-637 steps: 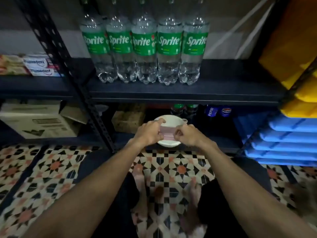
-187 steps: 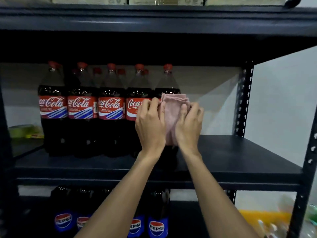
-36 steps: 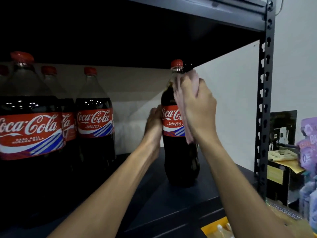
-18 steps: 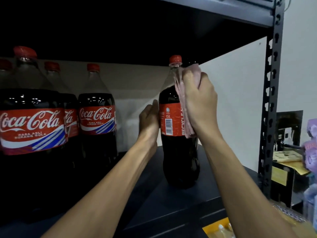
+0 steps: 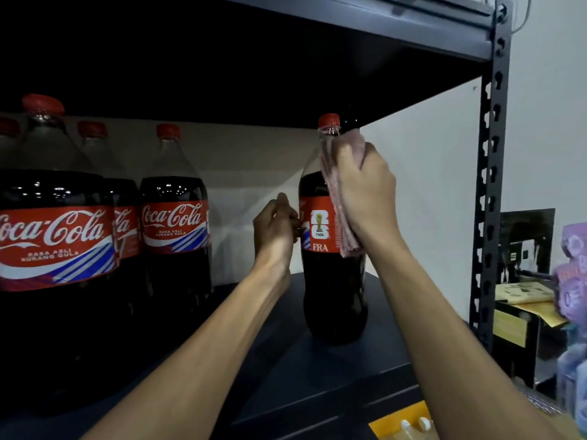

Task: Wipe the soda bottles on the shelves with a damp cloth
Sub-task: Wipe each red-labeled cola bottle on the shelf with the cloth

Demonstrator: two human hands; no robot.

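A large Coca-Cola bottle (image 5: 330,281) with a red cap stands upright, alone, on the right part of the dark shelf (image 5: 317,376). My right hand (image 5: 365,192) presses a folded pink cloth (image 5: 341,214) against the bottle's shoulder and label on its right side. My left hand (image 5: 276,230) touches the left edge of the red label with curled fingers. The label's face shows a trophy and "FRA".
Several more Coca-Cola bottles (image 5: 174,230) stand in a group at the left of the shelf. A perforated metal upright (image 5: 489,201) bounds the shelf at the right, with papers and purple packets (image 5: 571,274) beyond it. Another shelf board hangs close above.
The bottle has turned about its axis: the label went from the logo to the barcode to the trophy side. My right hand with the cloth stays on the bottle's upper right.
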